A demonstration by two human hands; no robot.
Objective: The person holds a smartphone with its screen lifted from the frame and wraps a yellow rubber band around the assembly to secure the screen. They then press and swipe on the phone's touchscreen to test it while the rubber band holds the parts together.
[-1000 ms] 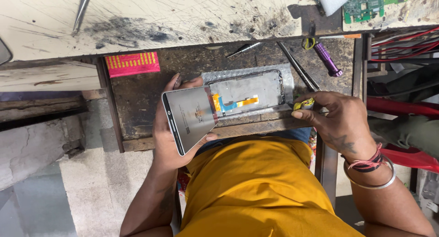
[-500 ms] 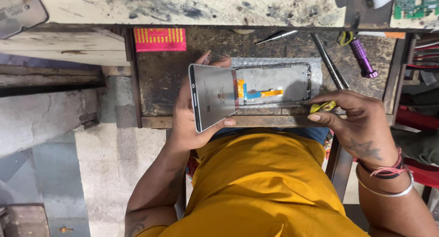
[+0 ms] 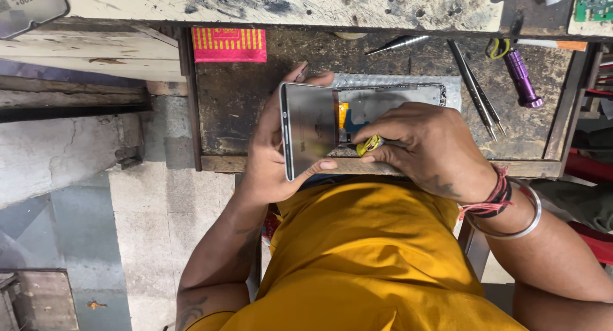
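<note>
Grimy, scarred wooden workbench (image 3: 242,107), seen from above. Opened phone (image 3: 357,123) lay at front edge: lifted screen panel (image 3: 310,130) hinged up off metal frame (image 3: 396,101). Left hand (image 3: 268,158) clasped around panel's edges. Right hand (image 3: 428,142) pinched yellow-handled tool (image 3: 370,144) at the seam. Judged light, thin, stiff, fragile and slick; best held by rims, never the glass face. Tweezers (image 3: 479,94), purple screwdriver (image 3: 522,75), red card (image 3: 230,45) well apart.

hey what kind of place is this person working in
Most likely a small phone repair bench. The left hand holds an opened phone screen, tweezers and a purple tool lie on the worn wooden worktop, and a green circuit board sits above.
</note>
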